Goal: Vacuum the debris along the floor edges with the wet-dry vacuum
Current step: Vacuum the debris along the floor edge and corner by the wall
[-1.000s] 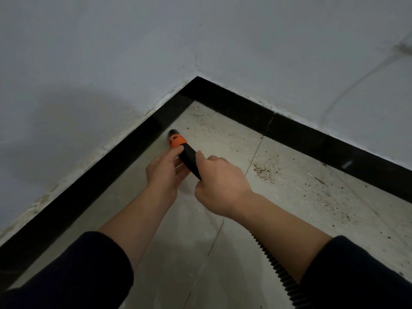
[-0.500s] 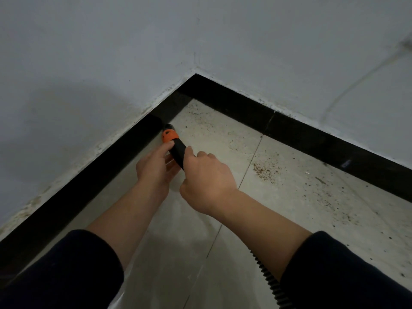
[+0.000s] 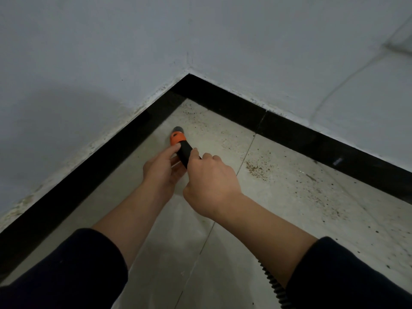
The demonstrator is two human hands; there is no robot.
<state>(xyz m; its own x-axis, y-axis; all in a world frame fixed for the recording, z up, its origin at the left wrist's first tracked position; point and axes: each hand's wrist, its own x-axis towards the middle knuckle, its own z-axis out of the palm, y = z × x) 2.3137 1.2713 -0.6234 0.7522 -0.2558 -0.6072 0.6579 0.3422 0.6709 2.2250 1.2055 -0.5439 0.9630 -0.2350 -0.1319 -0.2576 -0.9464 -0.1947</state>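
A black vacuum nozzle (image 3: 184, 152) with an orange collar (image 3: 176, 138) points at the pale tiled floor near the room's corner, its tip a little off the left black skirting (image 3: 107, 152). My left hand (image 3: 162, 170) holds the nozzle from the left, fingers reaching up to the orange collar. Just behind it, my right hand (image 3: 209, 181) grips the black tube. The ribbed black hose (image 3: 275, 288) reappears under my right forearm at the bottom. Brown debris specks (image 3: 256, 168) lie in a patch right of the hands, and finer specks (image 3: 196, 117) sit in the corner.
Two grey-white walls meet at the corner (image 3: 189, 72), each with a black skirting strip; the right strip (image 3: 323, 141) runs off to the right edge. More scattered specks (image 3: 330, 204) dot the tiles along it. A thin cable (image 3: 347, 79) runs across the right wall.
The nozzle tip has pulled away from the left skirting and now sits a little further toward the corner. Both hands keep the same hold.
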